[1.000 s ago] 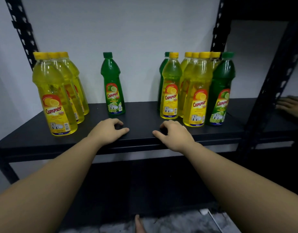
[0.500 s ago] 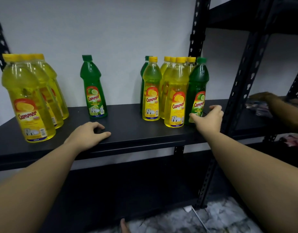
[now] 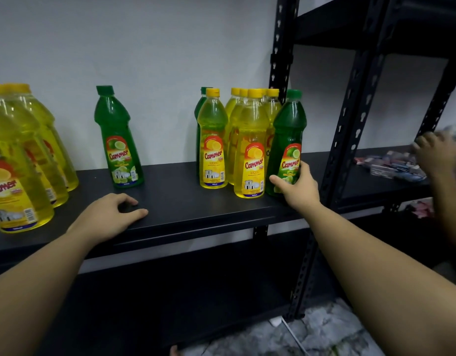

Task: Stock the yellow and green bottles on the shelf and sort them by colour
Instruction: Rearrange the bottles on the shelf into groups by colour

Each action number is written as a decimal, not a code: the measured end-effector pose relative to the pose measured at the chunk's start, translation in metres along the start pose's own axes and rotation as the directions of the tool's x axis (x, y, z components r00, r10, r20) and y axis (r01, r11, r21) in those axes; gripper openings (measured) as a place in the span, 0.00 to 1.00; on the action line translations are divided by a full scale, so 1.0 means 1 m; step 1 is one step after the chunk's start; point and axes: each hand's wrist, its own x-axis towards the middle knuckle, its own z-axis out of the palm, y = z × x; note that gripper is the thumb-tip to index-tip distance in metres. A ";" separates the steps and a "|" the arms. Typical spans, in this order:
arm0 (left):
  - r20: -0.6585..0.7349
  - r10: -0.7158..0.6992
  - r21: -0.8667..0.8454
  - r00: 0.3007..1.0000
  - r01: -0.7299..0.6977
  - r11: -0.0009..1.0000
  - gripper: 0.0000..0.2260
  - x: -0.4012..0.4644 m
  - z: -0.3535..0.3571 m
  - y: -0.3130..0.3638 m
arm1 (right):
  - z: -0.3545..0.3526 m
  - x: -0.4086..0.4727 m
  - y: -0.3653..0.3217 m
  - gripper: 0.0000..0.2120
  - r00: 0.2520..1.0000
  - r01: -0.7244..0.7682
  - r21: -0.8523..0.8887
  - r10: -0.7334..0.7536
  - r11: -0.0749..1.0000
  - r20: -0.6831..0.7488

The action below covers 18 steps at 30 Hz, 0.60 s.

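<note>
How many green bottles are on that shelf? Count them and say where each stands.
3. One green bottle stands alone left of centre; one is mostly hidden behind the yellow bottles; one at that cluster's right end is gripped by the right hand. Others may be hidden.

Black metal shelf (image 3: 185,201): three yellow bottles (image 3: 29,160) stood at left, one green bottle (image 3: 117,147) alone mid-left, a mixed yellow-and-green cluster (image 3: 250,145) stood upright at right.
</note>
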 end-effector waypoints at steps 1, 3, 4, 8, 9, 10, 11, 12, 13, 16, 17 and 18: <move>0.000 -0.002 -0.002 1.000 0.002 1.000 0.21 0.000 0.000 0.001 | -0.001 -0.005 0.000 0.40 1.000 0.003 -0.010 -0.003 1.000 -0.020; -0.001 -0.001 -0.002 1.000 0.001 1.000 0.21 -0.002 -0.001 0.001 | -0.003 -0.013 0.000 0.40 0.999 0.007 -0.025 -0.008 1.000 -0.047; 0.000 0.000 -0.001 1.000 0.000 1.000 0.21 -0.002 -0.001 0.001 | -0.004 -0.017 -0.001 0.40 0.998 0.009 -0.030 -0.011 1.000 -0.059; 0.012 -0.007 -0.006 1.000 0.007 1.000 0.22 -0.005 -0.002 0.002 | -0.005 -0.035 -0.008 0.40 0.996 0.008 -0.053 -0.013 0.999 -0.083; 0.014 -0.009 -0.008 1.000 0.009 1.000 0.22 -0.005 -0.002 0.002 | -0.005 -0.039 -0.010 0.40 0.996 0.015 -0.056 -0.019 0.998 -0.083; 0.016 -0.011 -0.010 1.000 0.011 1.000 0.22 -0.005 -0.003 0.003 | -0.003 -0.044 -0.012 0.40 0.996 0.022 -0.059 -0.027 0.998 -0.080; 0.019 -0.014 -0.012 1.000 0.014 1.000 0.22 -0.005 -0.003 0.003 | -0.001 -0.048 -0.014 0.40 0.997 0.029 -0.063 -0.034 0.998 -0.074; 0.021 -0.016 -0.014 1.000 0.016 1.000 0.22 -0.006 -0.003 0.004 | 0.001 -0.052 -0.016 0.40 0.997 0.037 -0.066 -0.041 0.997 -0.067; 0.020 -0.017 -0.016 1.000 0.018 1.000 0.22 -0.007 -0.003 0.005 | 0.004 -0.056 -0.019 0.40 0.997 0.044 -0.069 -0.048 0.997 -0.060; 0.018 -0.018 -0.014 1.000 0.019 1.000 0.22 -0.008 -0.004 0.007 | 0.012 -0.066 -0.027 0.40 0.997 0.052 -0.079 -0.057 0.995 -0.059; 0.019 -0.018 -0.011 1.000 0.018 1.000 0.22 -0.008 -0.005 0.008 | 0.014 -0.069 -0.029 0.40 0.997 0.050 -0.083 -0.055 0.995 -0.060; 0.021 -0.018 -0.008 1.000 0.018 1.000 0.22 -0.009 -0.005 0.008 | 0.015 -0.072 -0.032 0.40 0.997 0.051 -0.084 -0.056 0.995 -0.055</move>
